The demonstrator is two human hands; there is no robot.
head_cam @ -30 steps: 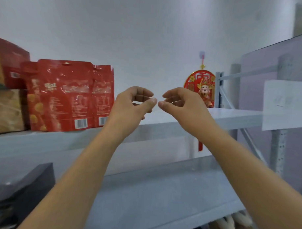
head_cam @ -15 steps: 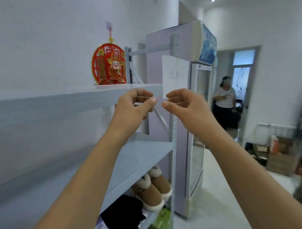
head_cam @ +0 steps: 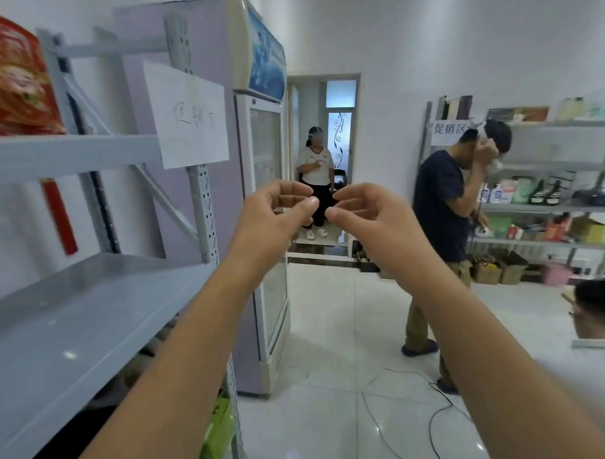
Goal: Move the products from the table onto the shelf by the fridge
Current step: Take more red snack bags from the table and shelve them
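Head view, looking along a white room past two raised bare forearms. Holding the left hand [head_cam: 270,214] and the right hand [head_cam: 366,214] up side by side at the centre, near each other but not touching. Curling the fingers of both inward above the thumbs, thumb tips pointing at each other, gripping nothing that shows. Standing just beside the grey metal shelf [head_cam: 85,307], taking in its boards along the left edge and a red hanging ornament [head_cam: 18,82] at the far left, by the upper board. Showing a white paper sign [head_cam: 188,119] with handwriting, fixed to the shelf's front post. Catching a tall pale fridge [head_cam: 259,159] with a glass door right against the shelf's far end. Taking in a person in a white top [head_cam: 315,164] in the doorway beyond, and a person in a dark shirt [head_cam: 436,199] at right, raising a hand to the face before a far rack [head_cam: 552,207] of bottles and boxes. Picking out a thin cable [head_cam: 435,423] trailing over the tiled floor [head_cam: 325,333]. Not showing clearly where the products are.
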